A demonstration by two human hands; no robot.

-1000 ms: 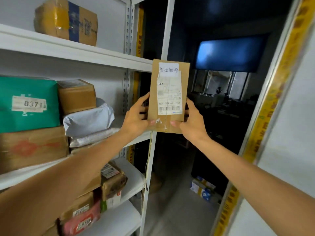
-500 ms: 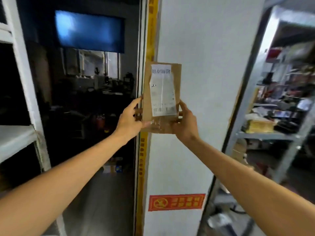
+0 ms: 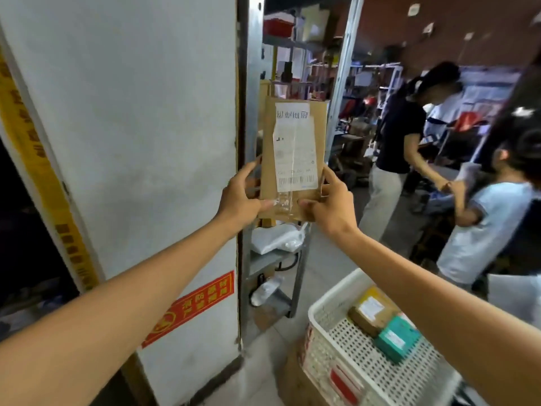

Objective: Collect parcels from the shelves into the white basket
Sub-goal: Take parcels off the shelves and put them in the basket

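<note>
Flat brown cardboard parcel (image 3: 292,153) with a white paper label stands upright in the air, held up beside a big white wall (image 3: 146,142). The left grip (image 3: 238,197) pinches its bottom left edge, with the thumb on the front and the fingers going behind. The right grip (image 3: 329,205) pinches the bottom right edge the same way. Both grips are closed on the parcel, and the two thumbs are near each other at the bottom. The white plastic basket with little holes (image 3: 333,290) sits low on the right, well apart from the parcel. Inside it lie a small brown box (image 3: 370,313) and a small green box (image 3: 396,338), touching each other. Two other people stand farther off on the right.
</note>
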